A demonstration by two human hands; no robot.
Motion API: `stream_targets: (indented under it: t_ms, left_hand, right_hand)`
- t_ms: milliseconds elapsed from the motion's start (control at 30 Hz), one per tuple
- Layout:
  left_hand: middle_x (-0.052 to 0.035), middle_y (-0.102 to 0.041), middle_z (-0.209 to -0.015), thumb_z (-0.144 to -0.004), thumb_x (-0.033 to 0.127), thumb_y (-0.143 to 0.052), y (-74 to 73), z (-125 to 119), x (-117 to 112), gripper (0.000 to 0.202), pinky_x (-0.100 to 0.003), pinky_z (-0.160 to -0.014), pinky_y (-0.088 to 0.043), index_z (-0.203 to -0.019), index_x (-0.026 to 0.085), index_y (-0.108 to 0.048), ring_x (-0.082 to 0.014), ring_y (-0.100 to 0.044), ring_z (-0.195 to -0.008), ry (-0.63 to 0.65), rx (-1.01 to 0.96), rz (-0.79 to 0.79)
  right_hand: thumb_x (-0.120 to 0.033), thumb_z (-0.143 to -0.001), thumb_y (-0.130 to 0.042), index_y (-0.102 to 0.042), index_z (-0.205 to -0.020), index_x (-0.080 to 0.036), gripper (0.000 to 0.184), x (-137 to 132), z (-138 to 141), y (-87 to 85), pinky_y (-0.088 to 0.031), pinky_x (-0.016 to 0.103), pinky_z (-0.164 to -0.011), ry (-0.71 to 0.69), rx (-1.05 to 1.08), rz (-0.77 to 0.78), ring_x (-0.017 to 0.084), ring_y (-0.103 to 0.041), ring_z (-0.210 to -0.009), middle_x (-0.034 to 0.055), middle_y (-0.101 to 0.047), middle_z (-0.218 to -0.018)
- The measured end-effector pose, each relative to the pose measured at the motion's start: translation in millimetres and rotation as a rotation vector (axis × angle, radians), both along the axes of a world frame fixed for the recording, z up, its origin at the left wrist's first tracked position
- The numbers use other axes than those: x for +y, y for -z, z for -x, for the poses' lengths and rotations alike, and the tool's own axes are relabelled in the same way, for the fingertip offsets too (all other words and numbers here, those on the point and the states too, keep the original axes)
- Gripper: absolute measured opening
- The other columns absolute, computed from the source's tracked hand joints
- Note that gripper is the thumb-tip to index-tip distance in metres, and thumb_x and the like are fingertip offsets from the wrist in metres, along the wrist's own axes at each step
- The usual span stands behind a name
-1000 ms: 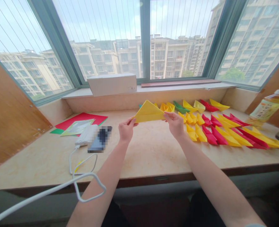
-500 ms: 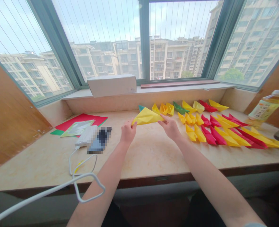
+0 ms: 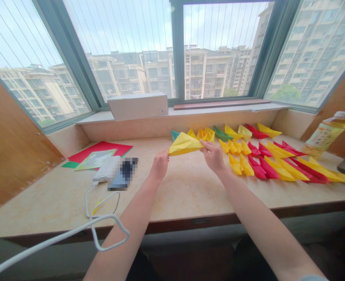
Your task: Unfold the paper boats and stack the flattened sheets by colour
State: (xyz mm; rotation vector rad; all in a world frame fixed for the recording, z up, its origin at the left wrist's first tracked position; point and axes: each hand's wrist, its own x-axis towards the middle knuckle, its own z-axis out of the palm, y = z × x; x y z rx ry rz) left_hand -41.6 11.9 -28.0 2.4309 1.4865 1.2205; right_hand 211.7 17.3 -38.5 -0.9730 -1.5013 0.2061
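A yellow folded paper boat [image 3: 185, 144], with a raised peak in its middle, is held up above the stone counter. My left hand [image 3: 160, 162] pinches its left tip, fingers closed. At its right end my right hand [image 3: 212, 155] grips the paper between thumb and fingers. Behind the held boat, a teal paper boat [image 3: 175, 135] and several yellow paper boats [image 3: 202, 134] stand along the back wall, partly hidden by it. Close to my right hand begin rows of yellow boats [image 3: 240, 164] and red boats [image 3: 262, 168].
On the left lie red paper sheets [image 3: 102, 147], a white power bank [image 3: 107, 168] with a looping white cable [image 3: 108, 216], and a blurred phone [image 3: 122, 173]. A white box [image 3: 137, 107] rests on the sill. A drink bottle [image 3: 326, 132] stands at the far right.
The yellow boat's left end has moved slightly right, and my left hand has shifted with it. My right hand now grips a little farther onto the paper.
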Motion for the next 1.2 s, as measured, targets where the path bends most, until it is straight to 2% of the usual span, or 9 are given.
stream_targets:
  t_ms: [133, 300, 467, 600, 733, 1000, 1100, 1200]
  left_hand:
    - [-0.0092, -0.067, -0.085, -0.091, 0.006, -0.04, -5.0, -4.9, -8.0, 0.037, -0.029, -0.07, -0.048, -0.118, 0.012, -0.065, -0.0187, -0.061, -0.074, -0.021, 0.044, -0.005]
    - [-0.0069, -0.067, -0.075, -0.096, 0.016, -0.042, -12.4, -8.2, -16.0, 0.03, -0.027, -0.064, -0.044, -0.105, 0.014, -0.071, -0.0182, -0.061, -0.068, -0.072, 0.004, 0.012]
    - [-0.003, -0.069, -0.068, -0.094, 0.025, -0.049, -10.7, -8.3, -15.7, 0.028, -0.025, -0.063, -0.043, -0.104, 0.018, -0.074, -0.0178, -0.064, -0.065, -0.09, -0.112, 0.098]
    - [-0.0025, -0.07, -0.068, -0.091, 0.024, -0.054, -7.3, -10.4, -12.8, 0.026, -0.025, -0.065, -0.043, -0.108, 0.019, -0.073, -0.0186, -0.066, -0.066, -0.085, -0.118, 0.164]
    - [-0.0067, -0.074, -0.077, -0.088, 0.016, -0.053, -9.0, -10.9, -12.7, 0.026, -0.026, -0.071, -0.044, -0.104, 0.017, -0.073, -0.0205, -0.067, -0.075, -0.139, -0.077, 0.156]
    - [-0.0079, -0.072, -0.073, -0.091, 0.018, -0.046, -11.0, -8.8, -15.1, 0.029, -0.028, -0.068, -0.042, -0.083, 0.016, -0.073, -0.0214, -0.067, -0.074, -0.166, -0.059, 0.135]
    - [-0.0069, -0.07, -0.068, -0.092, 0.02, -0.044, -10.6, -11.9, -16.5, 0.03, -0.027, -0.064, -0.042, -0.077, 0.016, -0.07, -0.0206, -0.067, -0.069, -0.137, -0.113, 0.163]
    - [-0.0067, -0.07, -0.067, -0.093, 0.028, -0.045, -9.4, -16.4, -17.8, 0.03, -0.026, -0.059, -0.044, -0.078, 0.015, -0.068, -0.0203, -0.069, -0.066, -0.067, -0.265, 0.236]
  right_hand:
    - [-0.015, -0.084, -0.051, -0.074, -0.111, -0.022, 0.036, -1.8, 0.2, -0.2, -0.055, 0.042, -0.089, 0.087, 0.032, -0.025, 0.024, -0.071, -0.095, 0.0057, -0.076, -0.104]
    - [-0.02, -0.086, -0.053, -0.075, -0.107, -0.022, 0.03, -7.0, 2.5, -4.5, -0.054, 0.043, -0.094, 0.13, 0.049, -0.072, 0.026, -0.07, -0.102, 0.0061, -0.075, -0.108]
    - [-0.025, -0.082, -0.062, -0.071, -0.099, -0.021, 0.02, -8.7, 5.7, -7.7, -0.058, 0.041, -0.083, 0.186, 0.166, -0.061, 0.025, -0.073, -0.092, 0.0074, -0.077, -0.098]
    - [-0.029, -0.081, -0.066, -0.065, -0.085, -0.022, 0.008, -7.9, 7.2, -7.5, -0.059, 0.039, -0.081, 0.133, 0.27, -0.091, 0.024, -0.073, -0.092, 0.007, -0.077, -0.095]
    - [-0.029, -0.083, -0.065, -0.067, -0.078, -0.023, 0.008, -8.7, 7.0, -6.6, -0.057, 0.041, -0.086, 0.116, 0.186, -0.139, 0.025, -0.073, -0.095, 0.006, -0.077, -0.098]
    - [-0.026, -0.086, -0.063, -0.07, -0.082, -0.024, 0.008, -12.5, 8.2, -5.1, -0.057, 0.04, -0.085, 0.188, 0.012, -0.205, 0.024, -0.074, -0.094, 0.004, -0.077, -0.101]
    - [-0.025, -0.086, -0.062, -0.069, -0.083, -0.025, 0.008, -18.1, 13.3, -6.8, -0.056, 0.04, -0.085, 0.233, -0.028, -0.195, 0.024, -0.073, -0.093, 0.003, -0.077, -0.103]
    - [-0.024, -0.087, -0.061, -0.07, -0.083, -0.025, 0.01, -24.0, 20.8, -8.2, -0.055, 0.041, -0.085, 0.229, -0.097, -0.199, 0.024, -0.074, -0.09, 0.0032, -0.076, -0.105]
